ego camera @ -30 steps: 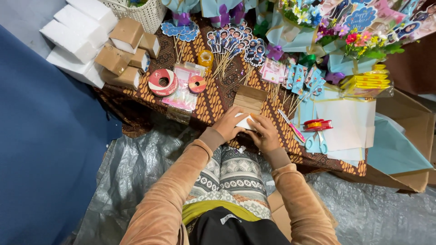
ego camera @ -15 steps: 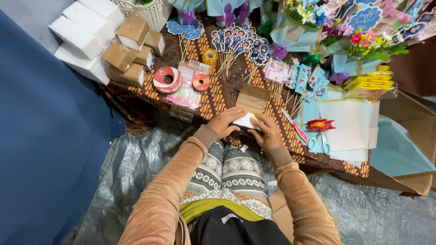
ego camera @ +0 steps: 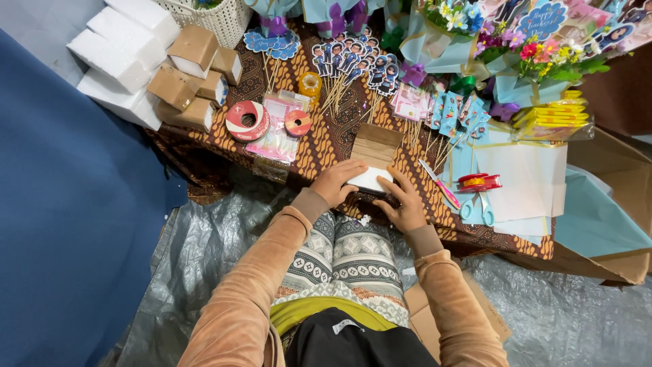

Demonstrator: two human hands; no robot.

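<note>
With your left hand (ego camera: 337,180) and right hand (ego camera: 405,204) both grasping the white foam block (ego camera: 370,180) at the near edge of the batik-covered desk (ego camera: 326,146), press evenly, keeping the brown paper strip (ego camera: 375,145) flat.

Left hand (ego camera: 337,182): was curled over the small white foam block (ego camera: 369,179) a second ago, now flatter along its left edge, fingers pointing right. Right hand (ego camera: 406,202): shifted slightly toward lower right, fingers on the block's right end. More of the block's white top shows at frame centre. Camera view drifted slightly; table contents sit marginally lower in frame.
</note>
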